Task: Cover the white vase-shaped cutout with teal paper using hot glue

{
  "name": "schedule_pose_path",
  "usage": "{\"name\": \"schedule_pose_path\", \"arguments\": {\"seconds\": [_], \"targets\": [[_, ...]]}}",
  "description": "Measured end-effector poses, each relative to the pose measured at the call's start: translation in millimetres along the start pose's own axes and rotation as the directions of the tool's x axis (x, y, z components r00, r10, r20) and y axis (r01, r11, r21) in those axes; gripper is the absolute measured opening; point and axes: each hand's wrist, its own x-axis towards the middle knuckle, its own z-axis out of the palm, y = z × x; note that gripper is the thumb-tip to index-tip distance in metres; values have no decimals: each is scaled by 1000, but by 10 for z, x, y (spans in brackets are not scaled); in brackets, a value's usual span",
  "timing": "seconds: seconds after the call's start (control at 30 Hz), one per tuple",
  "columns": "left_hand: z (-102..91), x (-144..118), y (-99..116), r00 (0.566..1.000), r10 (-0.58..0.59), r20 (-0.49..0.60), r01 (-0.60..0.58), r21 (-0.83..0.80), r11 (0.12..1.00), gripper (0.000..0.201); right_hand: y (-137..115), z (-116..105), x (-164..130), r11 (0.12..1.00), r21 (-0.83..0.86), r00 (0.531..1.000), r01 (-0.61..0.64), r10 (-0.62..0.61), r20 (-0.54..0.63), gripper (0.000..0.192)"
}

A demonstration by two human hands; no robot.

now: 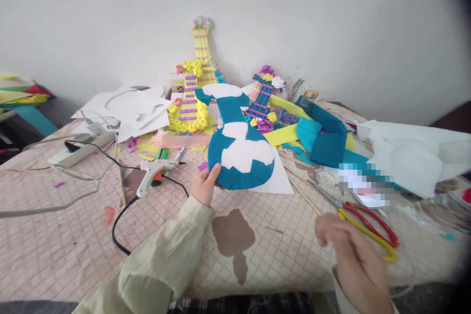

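**craftlurker:** Nearest the lens is the right hand (pixel 353 255), down at 5 o'clock, blurry. Fingers look loosely curled and I honestly can't tell if it's pinching anything. Next to it, the left hand (pixel 204 184) sits just under centre, sleeve running off to 7 o'clock, thumb on top and fingers underneath, gripping the bottom edge of the guitar cutout (pixel 239 149).

**foamfan22:** Biggest to smallest then: quilted pink table cover (pixel 73 245) fills the whole lower half, with a brown stain (pixel 231 238) at 6 o'clock. White sheets (pixel 408 157) piled at 3 o'clock. The cutout itself is dead centre, lifted and tilted toward the camera, neck pointing to 12, teal patches over white with bare white still showing.

**craftlurker:** Two finished guitars (pixel 195 93) lean on the wall at 12. Teal foam scraps (pixel 327 140) at 2 o'clock. Scissors (pixel 371 228) with red and yellow handles lie just beyond the right hand, not touching it. Glue gun (pixel 152 176) lies at 9 o'clock, just left of the left hand.

**foamfan22:** My read: mid-covering, checking the patchwork. Next would need a scrap trimmed to fit a white gap, so scissors first, then glue.
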Motion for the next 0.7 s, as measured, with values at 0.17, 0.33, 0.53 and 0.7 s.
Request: {"name": "schedule_pose_path", "arguments": {"seconds": [0.17, 0.33, 0.53, 0.7], "targets": [[21, -32, 14, 999, 22, 24, -23, 48, 999, 43, 50, 466, 480, 947, -197, 956, 254, -216, 198, 5], [34, -60, 28, 999, 41, 31, -43, 63, 997, 43, 170, 835, 762, 882, -320, 930, 346, -277, 243, 10], [38, -75, 40, 996, 72, 53, -78, 115, 990, 46, 213, 900, 807, 826, -412, 910, 385, -265, 319, 12], [35, -96, 68, 995, 95, 42, -101, 180, 979, 45, 141, 904, 817, 807, -467, 901, 361, -172, 398, 16]]}}
